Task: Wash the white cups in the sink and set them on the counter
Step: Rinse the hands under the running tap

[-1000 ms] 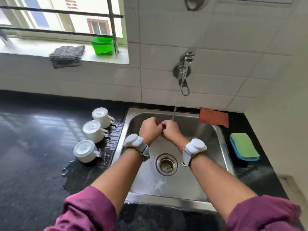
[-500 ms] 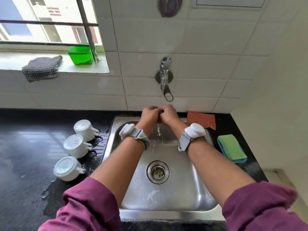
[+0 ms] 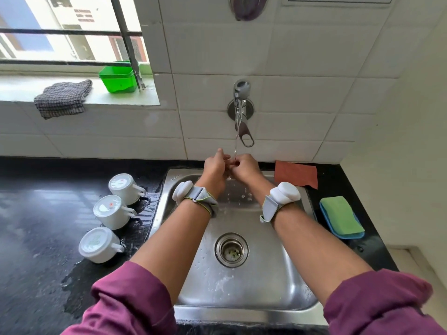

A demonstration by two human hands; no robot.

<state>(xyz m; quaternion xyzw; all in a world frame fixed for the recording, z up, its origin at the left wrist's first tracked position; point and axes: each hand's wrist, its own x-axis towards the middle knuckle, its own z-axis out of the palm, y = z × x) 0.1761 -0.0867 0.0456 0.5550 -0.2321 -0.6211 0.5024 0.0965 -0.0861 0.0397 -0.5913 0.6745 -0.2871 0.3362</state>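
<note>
My left hand [image 3: 215, 169] and right hand [image 3: 244, 166] are pressed together at the back of the sink [image 3: 242, 288], directly under the stream [image 3: 235, 146] from the tap [image 3: 240, 110]. The fingers on both are curled in toward each other, and I see nothing gripped in either. One digit of the left hand sticks up, thumb or finger I can't tell. Drops spatter the steel below them. Each wrist carries a grey strap with a white pod: left band [image 3: 191, 195], right band [image 3: 281, 197].

The three cups I can see are out on the desk [image 3: 29, 213], left of the sink, in a row along its rim. All are upside down with handles pointing toward the basin: far cup [image 3: 123, 187], middle cup [image 3: 110, 211], near cup [image 3: 96, 244]. They stand just beside one another, and the desk around them is wet.

The drain [image 3: 231, 249] holds some small scraps. Right of the sink lie a red cloth [image 3: 296, 174] at the back and a green sponge [image 3: 341, 217] nearer me. On the sill [image 3: 19, 89] a checked cloth [image 3: 63, 97] droops over the edge beside a green tub [image 3: 117, 77].
</note>
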